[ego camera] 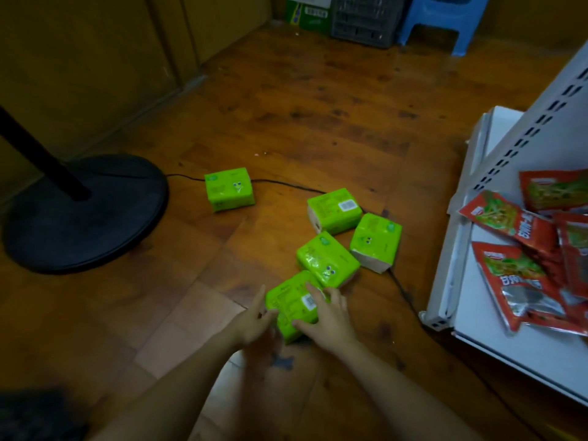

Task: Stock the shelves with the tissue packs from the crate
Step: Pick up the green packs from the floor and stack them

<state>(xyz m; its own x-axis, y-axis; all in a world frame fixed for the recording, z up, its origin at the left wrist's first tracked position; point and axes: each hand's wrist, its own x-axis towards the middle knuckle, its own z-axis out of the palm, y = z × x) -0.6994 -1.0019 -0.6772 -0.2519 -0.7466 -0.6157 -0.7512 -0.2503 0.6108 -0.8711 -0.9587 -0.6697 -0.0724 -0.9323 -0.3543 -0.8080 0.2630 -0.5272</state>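
Observation:
Several bright green tissue packs lie on the wooden floor. The nearest tissue pack (291, 305) sits between both my hands. My left hand (254, 319) presses its left side and my right hand (329, 316) wraps its right side and top. Touching it, just beyond, lies a second pack (327, 260). Two more packs (334, 210) (375, 241) sit behind that, close to the shelf. A lone pack (229, 189) rests farther left. The white shelf (509, 345) stands at the right. A grey crate (366, 19) stands against the far wall.
A black fan base (86, 214) with its pole stands at the left, and its thin cable (404, 291) runs across the floor past the packs. Red snack bags (521, 275) lie on the shelf. A blue stool (442, 17) and a green carton (308, 14) flank the crate.

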